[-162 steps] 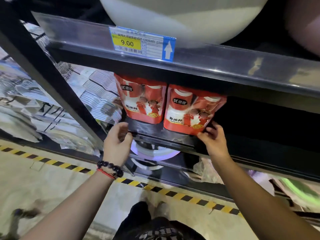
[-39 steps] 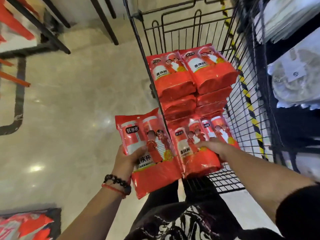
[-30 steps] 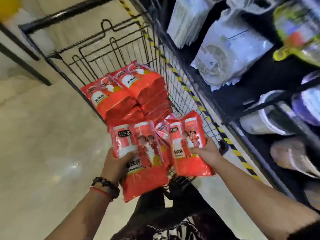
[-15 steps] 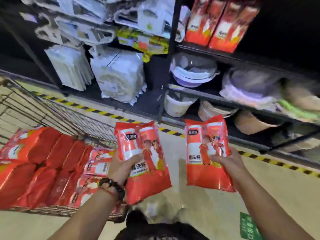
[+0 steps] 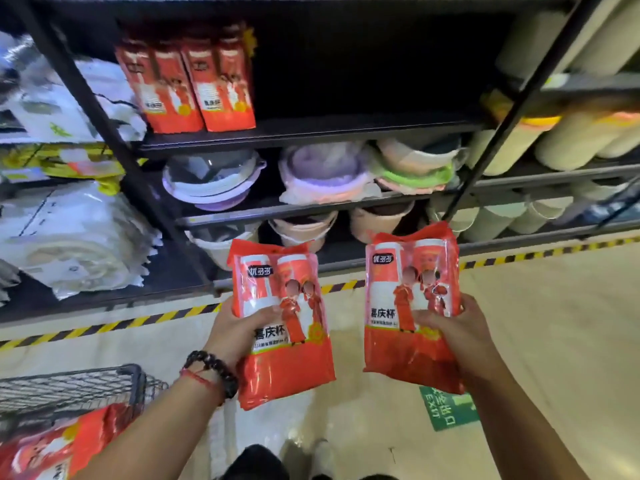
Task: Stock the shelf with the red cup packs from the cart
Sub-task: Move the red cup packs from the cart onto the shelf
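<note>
Both glossy red plastic cup packs now sit higher and squarely before the dark metal shelf (image 5: 311, 128), where half a second ago the view was turned further left and more of the cart showed. The left hand (image 5: 239, 329) grips the left pack (image 5: 282, 327) by its left edge, thumb across the front and fingers behind; the right hand (image 5: 450, 327) grips the right pack (image 5: 410, 306) from its right side in the same way. Each pack stands upright, long axis vertical, print facing the camera: white cup pictures, two cartoon figures in red, a dark logo at the top.

Two matching stocked packs (image 5: 188, 77) stand at the left end of the shelf, up and ahead of both hands. Open dark space runs to their right (roughly above the right pack), so the coming lift is upward and forward, and the right hand looks nearer that gap.

Below the shelf lie stacked plastic basins (image 5: 211, 181) in purple and green. At lower left the black wire cart (image 5: 69, 386) holds more red packs (image 5: 52, 448).
</note>
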